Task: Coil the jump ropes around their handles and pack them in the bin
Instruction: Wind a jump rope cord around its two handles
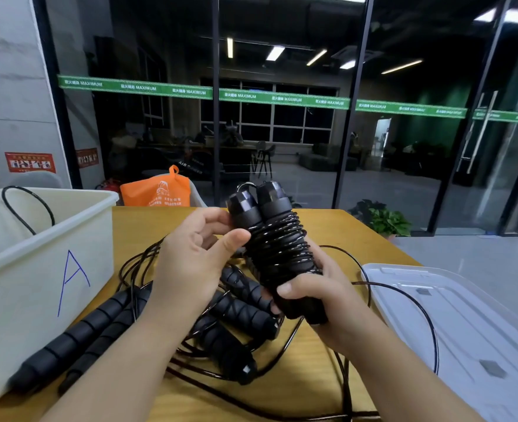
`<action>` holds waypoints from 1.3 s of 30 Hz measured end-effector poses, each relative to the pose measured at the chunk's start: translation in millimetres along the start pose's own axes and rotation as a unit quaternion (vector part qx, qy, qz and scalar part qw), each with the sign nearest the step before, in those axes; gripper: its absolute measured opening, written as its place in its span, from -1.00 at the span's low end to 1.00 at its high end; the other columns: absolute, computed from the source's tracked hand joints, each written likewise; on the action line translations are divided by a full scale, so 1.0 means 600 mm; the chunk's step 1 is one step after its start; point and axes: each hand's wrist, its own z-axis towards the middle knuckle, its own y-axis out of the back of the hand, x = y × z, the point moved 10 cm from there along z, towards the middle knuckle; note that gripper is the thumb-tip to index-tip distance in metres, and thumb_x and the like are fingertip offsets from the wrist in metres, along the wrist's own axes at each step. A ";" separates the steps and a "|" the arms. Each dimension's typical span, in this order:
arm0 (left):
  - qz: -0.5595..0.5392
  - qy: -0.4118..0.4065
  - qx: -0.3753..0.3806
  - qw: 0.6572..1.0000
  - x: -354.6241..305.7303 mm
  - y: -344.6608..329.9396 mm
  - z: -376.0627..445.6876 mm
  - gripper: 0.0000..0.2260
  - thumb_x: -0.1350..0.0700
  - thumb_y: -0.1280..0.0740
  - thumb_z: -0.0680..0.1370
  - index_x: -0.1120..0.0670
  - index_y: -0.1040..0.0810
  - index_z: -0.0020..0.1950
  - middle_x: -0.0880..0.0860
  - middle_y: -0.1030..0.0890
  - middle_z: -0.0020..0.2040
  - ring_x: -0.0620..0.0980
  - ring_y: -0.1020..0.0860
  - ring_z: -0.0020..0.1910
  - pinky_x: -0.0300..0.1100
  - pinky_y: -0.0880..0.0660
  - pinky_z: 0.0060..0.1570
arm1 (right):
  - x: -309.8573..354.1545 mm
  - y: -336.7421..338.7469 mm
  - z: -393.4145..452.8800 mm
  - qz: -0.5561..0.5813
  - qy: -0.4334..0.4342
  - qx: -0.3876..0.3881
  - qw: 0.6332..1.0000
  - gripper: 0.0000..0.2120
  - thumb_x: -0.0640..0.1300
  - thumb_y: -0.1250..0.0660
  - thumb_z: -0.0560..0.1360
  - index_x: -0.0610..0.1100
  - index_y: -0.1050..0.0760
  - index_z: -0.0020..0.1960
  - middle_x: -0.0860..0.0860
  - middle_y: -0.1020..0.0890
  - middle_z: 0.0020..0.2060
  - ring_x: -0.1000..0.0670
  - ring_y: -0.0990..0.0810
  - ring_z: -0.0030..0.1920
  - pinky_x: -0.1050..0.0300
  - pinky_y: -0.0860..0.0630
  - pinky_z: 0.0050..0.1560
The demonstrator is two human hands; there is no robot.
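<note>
1. Right hand (315, 295) grips the lower end of a pair of black foam jump-rope handles (274, 236), fingers curled round, thumb across the front; glossy black cord is coiled round the pair.
2. Left hand (196, 254) pinches the coiled bundle's upper left side, thumb tip on the coils, fingers behind.
3. Bundle held tilted above the yellow wooden table (312, 388).
4. Below: loose black ribbed handles (242, 312) in tangled black cord (404, 296).
5. White plastic bin marked "A" (38, 275) at left, a cord loop inside.
6. Clear plastic lid (465, 330) at right.
</note>
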 end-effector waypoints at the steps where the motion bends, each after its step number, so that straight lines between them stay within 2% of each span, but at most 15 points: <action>1: -0.002 -0.015 0.001 1.000 -0.007 0.002 0.001 -0.72 -0.24 -0.37 0.37 -0.11 -0.51 -0.07 -0.12 -0.67 -0.20 -0.24 -0.58 -0.32 -0.47 -0.42 -0.33 | -0.002 -0.007 0.000 0.023 -0.005 0.018 1.000 -0.44 -0.22 -0.40 0.16 -0.20 -0.47 0.17 -0.21 -0.57 -0.14 -0.17 -0.55 -0.23 0.06 -0.49 -0.31; 6: -0.002 -0.068 0.044 0.997 -0.022 -0.004 0.001 -0.58 -0.45 -0.26 0.32 -0.17 -0.39 -0.07 -0.18 -0.55 -0.28 -0.26 -0.45 -0.46 -0.50 -0.30 -0.45 | -0.010 -0.038 -0.004 0.126 -0.045 0.094 0.987 -0.29 -0.21 -0.41 0.19 -0.42 -0.29 0.27 -0.32 -0.47 0.00 -0.14 -0.55 -0.25 0.06 -0.49 -0.32; 9: -0.048 -0.038 0.096 0.993 -0.017 -0.024 0.001 -0.41 -0.48 -0.25 0.27 -0.05 -0.40 0.04 -0.23 -0.58 -0.28 -0.29 -0.51 -0.40 -0.49 -0.37 -0.41 | -0.012 -0.048 -0.011 0.152 -0.067 0.132 0.977 -0.39 -0.19 -0.43 0.21 -0.36 -0.38 0.20 -0.32 -0.50 0.01 -0.14 -0.57 -0.26 0.07 -0.52 -0.32; 13: -0.061 -0.001 0.178 0.982 -0.016 -0.053 -0.009 -0.43 -0.47 -0.22 0.29 -0.02 -0.52 -0.01 -0.21 -0.58 -0.35 -0.31 -0.52 -0.42 -0.53 -0.35 -0.44 | -0.011 -0.059 -0.020 0.202 -0.107 0.202 0.952 -0.51 -0.15 -0.39 0.32 -0.30 -0.48 0.21 -0.23 -0.58 0.08 -0.10 -0.60 -0.19 0.08 -0.55 -0.25; 17: -0.105 0.029 0.153 0.982 -0.019 -0.054 -0.008 -0.65 -0.14 -0.23 0.44 0.08 -0.56 0.03 -0.19 -0.56 -0.45 -0.30 -0.49 -0.49 -0.54 -0.32 -0.46 | -0.021 -0.035 -0.016 0.185 -0.127 0.151 0.963 -0.44 -0.14 -0.45 0.25 -0.31 -0.53 0.21 -0.23 -0.60 0.08 -0.16 -0.65 -0.09 0.03 -0.59 -0.13; 20: -0.057 0.015 0.105 0.993 -0.022 -0.042 -0.006 -0.73 -0.07 -0.22 0.45 0.04 -0.56 0.01 -0.26 -0.53 -0.50 -0.36 -0.49 -0.47 -0.56 -0.32 -0.44 | -0.026 -0.004 -0.007 0.091 -0.110 0.038 0.989 -0.33 -0.13 -0.41 0.16 -0.19 -0.49 0.28 -0.22 -0.60 0.12 -0.22 -0.64 0.02 -0.02 -0.58 -0.04; 22: -0.023 0.018 0.054 0.998 -0.016 -0.025 -0.003 -0.79 -0.11 -0.27 0.41 -0.09 -0.56 -0.02 -0.27 -0.62 -0.33 -0.35 -0.56 -0.32 -0.55 -0.38 -0.33 | -0.007 0.032 -0.005 -0.053 -0.058 -0.074 0.994 -0.27 -0.06 -0.42 0.14 0.11 -0.39 0.31 -0.04 -0.60 0.13 -0.11 -0.65 0.05 0.04 -0.58 -0.09; 23: -0.003 0.022 0.024 0.999 -0.012 -0.017 -0.003 -0.80 -0.14 -0.29 0.39 -0.14 -0.54 -0.04 -0.23 -0.65 -0.24 -0.34 -0.58 -0.23 -0.54 -0.40 -0.27 | 0.011 0.035 -0.008 -0.132 -0.018 -0.103 0.986 -0.29 -0.07 -0.44 0.23 0.28 -0.31 0.31 0.09 -0.56 0.17 -0.01 -0.64 0.07 0.10 -0.59 -0.09; 25: 0.019 0.035 -0.029 0.999 -0.003 -0.001 -0.003 -0.79 -0.18 -0.30 0.37 -0.13 -0.51 -0.07 -0.11 -0.64 -0.20 -0.36 -0.56 -0.18 -0.54 -0.40 -0.24 | 0.038 0.012 -0.013 -0.251 0.055 -0.084 0.963 -0.28 -0.15 -0.37 0.46 0.46 -0.11 0.35 0.33 -0.42 0.26 0.19 -0.56 0.19 0.18 -0.57 0.05; 26: 0.023 0.043 -0.052 0.997 -0.001 0.004 -0.006 -0.77 -0.19 -0.30 0.36 -0.12 -0.49 -0.08 -0.11 -0.61 -0.19 -0.39 -0.54 -0.18 -0.55 -0.39 -0.24 | 0.040 -0.003 -0.015 -0.310 0.077 -0.061 0.946 -0.24 -0.13 -0.36 0.49 0.47 -0.04 0.39 0.40 -0.33 0.31 0.26 -0.46 0.28 0.22 -0.50 0.18; 29: 0.040 0.054 -0.069 0.995 0.001 -0.004 -0.017 -0.78 -0.18 -0.34 0.38 -0.11 -0.46 -0.10 -0.13 -0.58 -0.17 -0.43 -0.51 -0.17 -0.57 -0.38 -0.25 | 0.028 -0.030 -0.011 -0.487 0.106 -0.029 0.867 -0.07 0.12 -0.45 0.37 0.50 0.17 0.40 0.46 -0.07 0.41 0.38 -0.11 0.43 0.33 -0.23 0.35; 32: 0.023 0.056 -0.025 0.998 0.006 -0.027 -0.019 -0.80 -0.13 -0.40 0.37 -0.09 -0.49 -0.10 -0.14 -0.61 -0.23 -0.34 -0.56 -0.24 -0.49 -0.43 -0.32 | 0.027 -0.017 -0.010 -0.503 0.090 -0.072 0.857 -0.01 0.00 -0.50 0.37 0.51 0.19 0.38 0.50 -0.13 0.32 0.46 -0.22 0.26 0.40 -0.35 0.20; 35: -0.001 0.060 0.061 0.996 0.013 -0.040 -0.010 -0.71 -0.17 -0.40 0.33 -0.06 -0.51 -0.05 -0.11 -0.64 -0.19 -0.22 -0.50 -0.45 -0.36 -0.41 -0.46 | 0.035 0.003 -0.014 -0.463 0.089 -0.104 0.876 -0.14 -0.07 -0.43 0.33 0.40 -0.04 0.42 0.32 -0.39 0.29 0.22 -0.49 0.18 0.10 -0.54 0.10; 37: 0.020 0.024 0.095 0.995 0.008 -0.036 -0.003 -0.70 -0.18 -0.46 0.36 -0.10 -0.51 -0.03 -0.11 -0.66 -0.14 -0.22 -0.53 -0.42 -0.36 -0.43 -0.44 | 0.039 0.005 -0.014 -0.437 0.091 -0.100 0.889 -0.20 -0.06 -0.39 0.28 0.36 -0.14 0.40 0.24 -0.48 0.22 0.13 -0.54 0.14 0.00 -0.56 0.07; 39: 0.081 -0.035 0.104 0.991 -0.005 -0.026 0.001 -0.74 -0.20 -0.40 0.36 -0.15 -0.50 -0.04 -0.19 -0.65 -0.10 -0.26 -0.60 -0.27 -0.45 -0.46 -0.32 | 0.038 0.001 -0.013 -0.415 0.088 -0.094 0.901 -0.23 -0.05 -0.37 0.27 0.36 -0.19 0.39 0.21 -0.51 0.19 0.10 -0.55 0.13 -0.04 -0.56 0.08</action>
